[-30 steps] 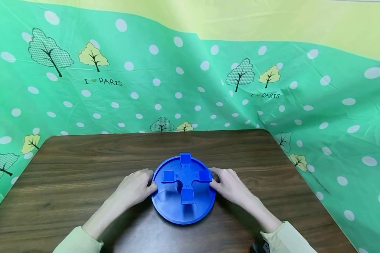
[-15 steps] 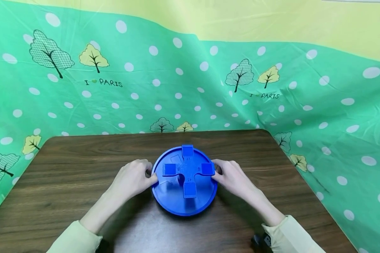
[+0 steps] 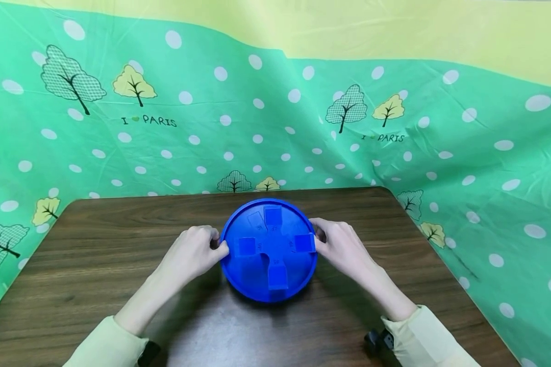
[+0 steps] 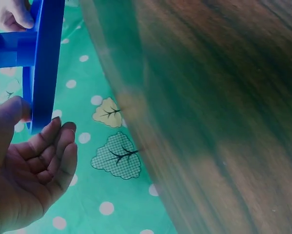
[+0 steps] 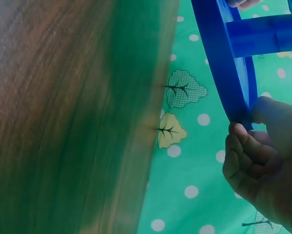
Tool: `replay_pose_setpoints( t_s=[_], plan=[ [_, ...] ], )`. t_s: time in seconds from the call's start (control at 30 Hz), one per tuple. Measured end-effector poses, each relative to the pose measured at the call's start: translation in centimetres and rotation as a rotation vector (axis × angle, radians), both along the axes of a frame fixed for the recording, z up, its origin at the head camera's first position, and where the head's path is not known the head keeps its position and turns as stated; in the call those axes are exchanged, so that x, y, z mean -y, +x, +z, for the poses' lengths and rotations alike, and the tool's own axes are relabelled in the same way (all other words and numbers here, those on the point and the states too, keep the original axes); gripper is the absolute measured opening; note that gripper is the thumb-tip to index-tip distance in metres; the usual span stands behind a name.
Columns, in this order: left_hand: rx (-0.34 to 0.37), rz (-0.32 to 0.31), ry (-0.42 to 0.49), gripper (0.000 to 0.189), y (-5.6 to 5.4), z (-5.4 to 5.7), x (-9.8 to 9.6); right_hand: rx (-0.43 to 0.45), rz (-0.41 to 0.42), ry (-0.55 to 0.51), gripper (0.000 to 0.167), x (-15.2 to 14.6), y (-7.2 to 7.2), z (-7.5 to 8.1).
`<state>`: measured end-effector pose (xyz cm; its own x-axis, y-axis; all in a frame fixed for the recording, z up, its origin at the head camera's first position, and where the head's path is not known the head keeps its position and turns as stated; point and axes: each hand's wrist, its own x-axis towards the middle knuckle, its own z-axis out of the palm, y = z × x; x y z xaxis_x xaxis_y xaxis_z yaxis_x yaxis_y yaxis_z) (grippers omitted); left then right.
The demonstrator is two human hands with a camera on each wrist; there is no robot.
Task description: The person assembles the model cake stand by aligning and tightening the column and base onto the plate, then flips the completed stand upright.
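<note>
A round blue plastic disc (image 3: pixel 244 275) with a raised rim is held up in front of me, its face turned toward the head camera. A raised blue cross-shaped piece (image 3: pixel 275 247) with small numbers stands out from its middle. My left hand (image 3: pixel 195 250) pinches the left rim between thumb and fingers; the lower fingers curl loosely below the disc (image 4: pixel 48 73) in the left wrist view. On the opposite rim, my right hand (image 3: pixel 342 247) has the same pinch. From the right wrist, a gap shows between the disc (image 5: pixel 219 63) and the table.
Dark wood-grain table (image 3: pixel 119 244) lies beneath. A green and yellow cloth (image 3: pixel 275 122) with dots and trees hangs behind it and along the right side. Black devices sit at both wrists, the right one (image 3: pixel 378 340) by the sleeve cuff.
Both hands have raised the disc and shifted it toward the table's far edge. It has tilted so its face points more squarely at the head camera. Both grips stay the same.
</note>
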<state>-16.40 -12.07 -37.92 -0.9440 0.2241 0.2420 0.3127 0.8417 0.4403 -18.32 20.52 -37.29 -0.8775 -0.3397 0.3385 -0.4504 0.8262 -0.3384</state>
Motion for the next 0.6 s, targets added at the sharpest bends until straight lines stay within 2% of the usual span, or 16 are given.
replay_pose_setpoints(
  t_s=[0.13, 0.23, 0.43, 0.6],
  plan=[
    [-0.01, 0.007, 0.012, 0.035, -0.1, 0.2, 0.0, -0.076, -0.004, 0.035, 0.02, -0.1, -0.2, 0.2],
    [-0.033, 0.008, 0.02, 0.032, -0.3, 0.4, 0.0, -0.094, 0.0, 0.021, 0.023, -0.1, -0.3, 0.3],
    [-0.066, -0.002, 0.062, 0.022, -0.6, 0.8, 0.1, -0.043, 0.038, -0.1, 0.027, -0.1, -0.4, 0.7],
    [-0.058, -0.002, 0.107, 0.015, -0.7, 1.1, 0.2, -0.031, 0.048, -0.176, 0.029, -0.2, -0.4, 0.7]
  ],
)
